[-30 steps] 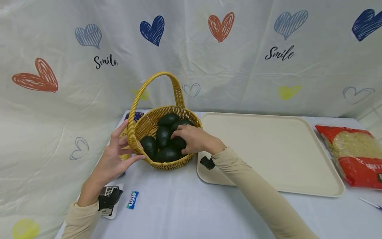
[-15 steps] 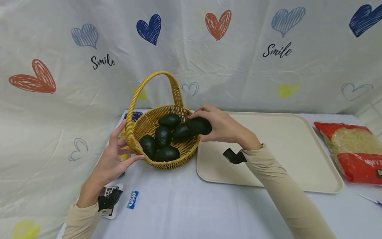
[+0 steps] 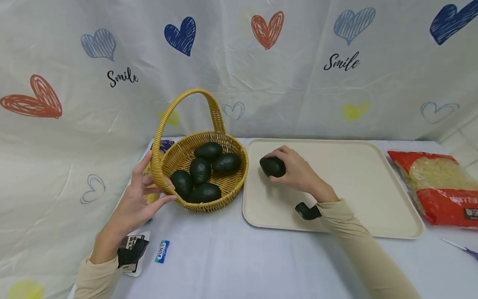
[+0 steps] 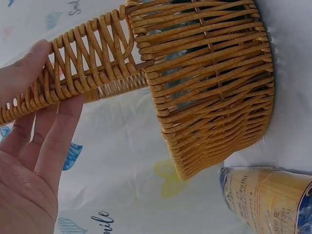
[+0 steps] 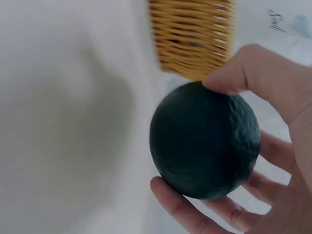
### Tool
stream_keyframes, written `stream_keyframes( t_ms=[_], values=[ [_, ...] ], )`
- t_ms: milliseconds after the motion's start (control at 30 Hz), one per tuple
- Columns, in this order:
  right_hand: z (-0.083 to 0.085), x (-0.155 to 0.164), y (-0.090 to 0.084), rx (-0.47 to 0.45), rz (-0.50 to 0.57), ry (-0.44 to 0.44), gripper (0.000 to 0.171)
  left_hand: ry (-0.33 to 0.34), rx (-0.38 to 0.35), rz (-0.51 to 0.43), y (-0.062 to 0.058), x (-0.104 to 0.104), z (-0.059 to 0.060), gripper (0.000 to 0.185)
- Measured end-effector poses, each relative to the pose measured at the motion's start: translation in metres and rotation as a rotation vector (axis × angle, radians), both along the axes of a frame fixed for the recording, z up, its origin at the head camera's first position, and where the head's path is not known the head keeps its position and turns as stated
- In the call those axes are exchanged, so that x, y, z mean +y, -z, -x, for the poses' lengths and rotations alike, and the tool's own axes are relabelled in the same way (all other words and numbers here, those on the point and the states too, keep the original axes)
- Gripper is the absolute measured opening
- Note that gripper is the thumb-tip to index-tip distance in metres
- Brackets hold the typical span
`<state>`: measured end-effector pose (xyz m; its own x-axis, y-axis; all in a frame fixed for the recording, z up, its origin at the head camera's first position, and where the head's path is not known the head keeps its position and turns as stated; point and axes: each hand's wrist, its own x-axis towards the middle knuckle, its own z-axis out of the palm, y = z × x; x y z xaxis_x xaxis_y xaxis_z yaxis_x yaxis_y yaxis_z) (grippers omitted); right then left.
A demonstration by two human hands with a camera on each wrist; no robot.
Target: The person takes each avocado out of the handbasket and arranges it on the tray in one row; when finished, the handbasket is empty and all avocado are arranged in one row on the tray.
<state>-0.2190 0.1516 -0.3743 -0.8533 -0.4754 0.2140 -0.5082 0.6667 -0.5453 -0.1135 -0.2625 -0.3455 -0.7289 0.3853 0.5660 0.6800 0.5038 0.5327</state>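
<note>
The right hand grips one dark green, pebbly-skinned avocado low over the cream rectangular plastic tray, at 3 o'clock of the woven yellow wicker basket. The left hand steadies the basket's rim at 9 o'clock, fingers loosely around it. Judging by this, one avocado is nearly across; five dark avocados remain inside.
</note>
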Motion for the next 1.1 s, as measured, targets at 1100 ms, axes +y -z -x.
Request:
stream_keyframes(
  t_ms=[1100],
  values=[
    [0.008,-0.033,0.008,-0.345,0.029,-0.007,0.079,0.006,-0.019,-0.002,0.001,0.0,0.001,0.107]
  ],
)
